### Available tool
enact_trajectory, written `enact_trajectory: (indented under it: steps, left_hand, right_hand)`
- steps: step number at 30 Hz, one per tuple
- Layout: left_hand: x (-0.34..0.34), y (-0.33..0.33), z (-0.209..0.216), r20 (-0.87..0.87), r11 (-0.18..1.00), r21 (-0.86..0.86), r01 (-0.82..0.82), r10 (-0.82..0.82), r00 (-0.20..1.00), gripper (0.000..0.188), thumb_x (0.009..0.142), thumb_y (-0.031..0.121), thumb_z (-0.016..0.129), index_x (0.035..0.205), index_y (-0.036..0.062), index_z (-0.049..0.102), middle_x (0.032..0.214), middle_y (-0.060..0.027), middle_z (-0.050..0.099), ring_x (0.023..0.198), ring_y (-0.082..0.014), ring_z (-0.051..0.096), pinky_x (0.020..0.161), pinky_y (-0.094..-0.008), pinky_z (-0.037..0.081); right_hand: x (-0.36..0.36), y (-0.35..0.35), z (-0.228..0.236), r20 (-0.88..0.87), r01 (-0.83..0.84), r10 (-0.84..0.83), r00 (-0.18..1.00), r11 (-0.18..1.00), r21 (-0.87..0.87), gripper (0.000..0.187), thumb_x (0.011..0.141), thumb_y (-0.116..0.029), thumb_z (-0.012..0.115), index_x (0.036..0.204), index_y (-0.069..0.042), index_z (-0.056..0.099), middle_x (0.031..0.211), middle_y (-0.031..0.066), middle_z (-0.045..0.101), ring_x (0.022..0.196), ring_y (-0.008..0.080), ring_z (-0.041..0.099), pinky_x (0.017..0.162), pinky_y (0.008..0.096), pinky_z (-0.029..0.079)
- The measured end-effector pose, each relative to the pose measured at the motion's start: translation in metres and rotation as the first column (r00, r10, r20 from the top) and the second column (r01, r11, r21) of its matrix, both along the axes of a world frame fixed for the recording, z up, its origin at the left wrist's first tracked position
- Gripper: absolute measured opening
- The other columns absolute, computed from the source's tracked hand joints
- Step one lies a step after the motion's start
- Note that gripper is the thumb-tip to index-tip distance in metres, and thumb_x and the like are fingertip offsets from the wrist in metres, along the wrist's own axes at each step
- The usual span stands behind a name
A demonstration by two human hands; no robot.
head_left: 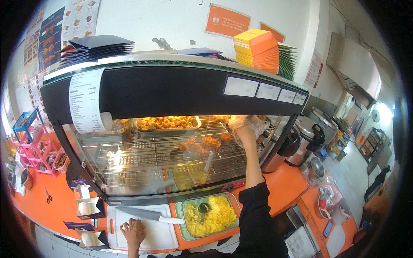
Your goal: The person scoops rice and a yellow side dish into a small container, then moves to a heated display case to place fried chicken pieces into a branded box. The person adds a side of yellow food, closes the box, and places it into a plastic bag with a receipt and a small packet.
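Note:
My left hand (pixel 133 231) rests on a white cutting board (pixel 160 236), fingers apart and slightly bent, with nothing in it. A large knife (pixel 144 213) with a white handle lies on the board just beyond it. My right arm reaches into a lit, heated display case (pixel 172 92). In a clear plastic glove, my right hand (pixel 244 129) is at the upper rack, right side; its fingers and anything in them cannot be made out. Fried chicken pieces (pixel 202 145) lie left of it, near a tray of small fried pieces (pixel 167 123).
A glass dish of yellow scrambled egg (pixel 221 213) with a dark scoop stands right of the board. Two open boxes with white rice mounds (pixel 88 207) stand left. Scissors (pixel 48 195) lie farther left. Metal pots (pixel 301 142) stand right of the case; folded cartons (pixel 257 49) sit atop it.

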State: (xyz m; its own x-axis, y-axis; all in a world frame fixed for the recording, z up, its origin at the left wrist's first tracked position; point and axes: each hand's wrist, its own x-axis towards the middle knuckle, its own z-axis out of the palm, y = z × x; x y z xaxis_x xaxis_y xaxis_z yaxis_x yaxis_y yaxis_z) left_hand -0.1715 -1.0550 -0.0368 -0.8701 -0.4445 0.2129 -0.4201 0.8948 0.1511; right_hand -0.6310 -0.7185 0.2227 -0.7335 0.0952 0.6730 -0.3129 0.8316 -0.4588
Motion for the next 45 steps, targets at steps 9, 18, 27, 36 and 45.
enact_trajectory:
  steps: [9, 18, 27, 36, 45]
  left_hand:
    - [0.015, -0.024, -0.003, -0.125, 0.997, -0.071, 0.043, -0.051, 0.991, 0.023, 0.073, 0.030, 0.061, 0.093, 0.0194, 0.062, 0.103, -0.0020, 0.055, 0.094, -0.0317, 0.051, 0.088, -0.0575, 0.031]
    - [0.025, -0.045, 0.019, 0.099, 0.954, 0.217, 0.208, -0.233, 0.967, 0.086, 0.058, 0.043, 0.077, 0.132, 0.0232, 0.039, 0.125, -0.0049, 0.045, 0.115, -0.0299, 0.043, 0.096, -0.0584, 0.027]
    - [0.043, -0.044, 0.009, -0.037, 0.915, 0.398, -0.058, 0.079, 0.996, 0.048, 0.073, 0.031, 0.065, 0.116, 0.0129, 0.054, 0.112, -0.0113, 0.052, 0.107, -0.0309, 0.047, 0.092, -0.0518, 0.031]
    - [0.038, -0.004, 0.024, -0.045, 0.962, 0.271, -0.044, 0.058, 0.997, 0.075, 0.062, 0.051, 0.072, 0.122, 0.0119, 0.051, 0.129, -0.0218, 0.039, 0.122, -0.0382, 0.035, 0.101, -0.0605, 0.016]
    - [0.021, -0.011, 0.013, -0.097, 0.944, 0.305, -0.122, 0.159, 0.983, 0.081, 0.060, 0.043, 0.075, 0.127, 0.0085, 0.046, 0.131, -0.0270, 0.035, 0.121, -0.0413, 0.034, 0.102, -0.0581, 0.019]
  right_hand:
    - [0.092, 0.022, 0.025, -0.279, -0.531, 0.466, 0.840, 0.598, -0.600, 0.035, 0.074, -0.002, 0.072, 0.105, -0.001, 0.056, 0.100, 0.0075, 0.064, 0.090, 0.0158, 0.060, 0.080, 0.0263, 0.047]
    - [0.324, -0.048, -0.097, 0.229, -0.196, 0.842, 0.489, 0.362, -0.911, 0.020, 0.078, -0.002, 0.062, 0.095, -0.008, 0.056, 0.092, 0.0016, 0.054, 0.084, 0.0146, 0.053, 0.077, 0.0309, 0.047]
    - [0.416, -0.225, -0.260, 0.494, -0.186, 0.825, 0.273, 0.550, -0.815, 0.034, 0.080, -0.017, 0.071, 0.104, -0.005, 0.051, 0.101, 0.0103, 0.059, 0.091, 0.0160, 0.058, 0.075, 0.0306, 0.049]
    - [0.376, -0.189, -0.190, 0.814, -0.745, 0.470, 0.342, 0.663, -0.070, 0.050, 0.081, -0.040, 0.064, 0.116, -0.006, 0.053, 0.103, 0.0154, 0.062, 0.092, 0.0321, 0.061, 0.082, 0.0417, 0.047]
    - [0.319, -0.190, -0.142, 0.383, -0.661, 0.628, 0.678, 0.748, -0.056, 0.053, 0.073, -0.017, 0.071, 0.121, -0.006, 0.049, 0.118, 0.0166, 0.052, 0.107, 0.0326, 0.052, 0.082, 0.0399, 0.047]
